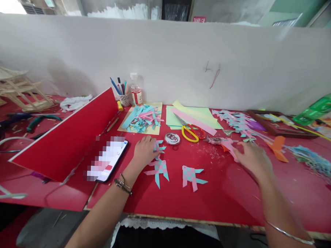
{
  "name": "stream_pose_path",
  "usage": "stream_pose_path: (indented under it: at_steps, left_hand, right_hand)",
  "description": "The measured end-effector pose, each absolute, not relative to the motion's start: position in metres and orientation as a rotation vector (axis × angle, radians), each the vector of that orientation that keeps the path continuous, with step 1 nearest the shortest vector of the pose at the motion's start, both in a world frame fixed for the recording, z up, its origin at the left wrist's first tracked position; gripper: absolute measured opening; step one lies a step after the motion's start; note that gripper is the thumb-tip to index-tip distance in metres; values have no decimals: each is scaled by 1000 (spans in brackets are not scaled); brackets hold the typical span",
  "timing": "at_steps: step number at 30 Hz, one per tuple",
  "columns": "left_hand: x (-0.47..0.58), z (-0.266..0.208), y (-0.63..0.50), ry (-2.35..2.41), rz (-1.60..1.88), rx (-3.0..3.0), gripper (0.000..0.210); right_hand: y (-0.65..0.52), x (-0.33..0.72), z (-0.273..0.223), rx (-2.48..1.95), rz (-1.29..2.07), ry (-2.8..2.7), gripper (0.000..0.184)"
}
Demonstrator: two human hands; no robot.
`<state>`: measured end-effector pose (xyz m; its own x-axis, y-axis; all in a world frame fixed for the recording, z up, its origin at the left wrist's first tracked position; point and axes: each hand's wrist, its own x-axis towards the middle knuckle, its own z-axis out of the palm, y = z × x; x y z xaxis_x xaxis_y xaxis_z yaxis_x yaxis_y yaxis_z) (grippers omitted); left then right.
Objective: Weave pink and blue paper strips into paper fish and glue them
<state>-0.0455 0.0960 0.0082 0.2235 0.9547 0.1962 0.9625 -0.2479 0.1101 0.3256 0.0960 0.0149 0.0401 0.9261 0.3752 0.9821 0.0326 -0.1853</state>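
Observation:
My left hand [145, 150] is closed over a small woven pink and blue paper fish [159, 148], which it partly hides on the red table. Just below lies a second woven paper fish [161, 169], and a third paper fish [192, 175] rests to its right. My right hand [254, 159] is at the handle end of a pink glue gun [226, 142], fingers apart and not wrapped round it. The glue gun lies on its side, its nozzle toward the scissors [191, 134] with yellow and red handles.
Blue and pink strips [144, 117] are heaped at the back. Nearby stand a bottle [136, 91] and a pen cup [124, 99]. A phone [116, 162] and a leaning red board [71, 138] are on the left. Finished-looking paper garlands [234, 121] and a wooden tray [304, 134] occupy the right.

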Motion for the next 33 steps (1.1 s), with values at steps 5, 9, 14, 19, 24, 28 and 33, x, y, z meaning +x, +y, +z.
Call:
stream_pose_path:
  at_steps: [5, 9, 14, 19, 24, 28, 33]
  left_hand:
    - [-44, 9, 96, -1875, -388, -2453, 34]
    - [-41, 11, 92, -1878, -454, -2489, 32]
    - [-38, 13, 91, -1894, -740, -2582, 41]
    - [-38, 13, 93, -1915, -1205, -2655, 43]
    - [-36, 15, 92, -2075, -1441, -2607, 39]
    - [-34, 12, 93, -2054, -1731, -2714, 36]
    - [-34, 10, 94, -2010, -1898, -2779, 43]
  right_hand:
    - [87, 277, 69, -1807, -153, -1922, 23]
    - [95, 233, 72, -1436, -79, -2028, 23]
    - [106, 205, 27, -1235, -294, -2174, 26]
    - [106, 200, 2, -1114, -268, -2311, 24]
    - [101, 191, 7, -1042, -284, -2336, 21]
    - [96, 185, 10, -989, -318, -2386, 20]
    - [94, 183, 11, -991, -367, -2385, 21]
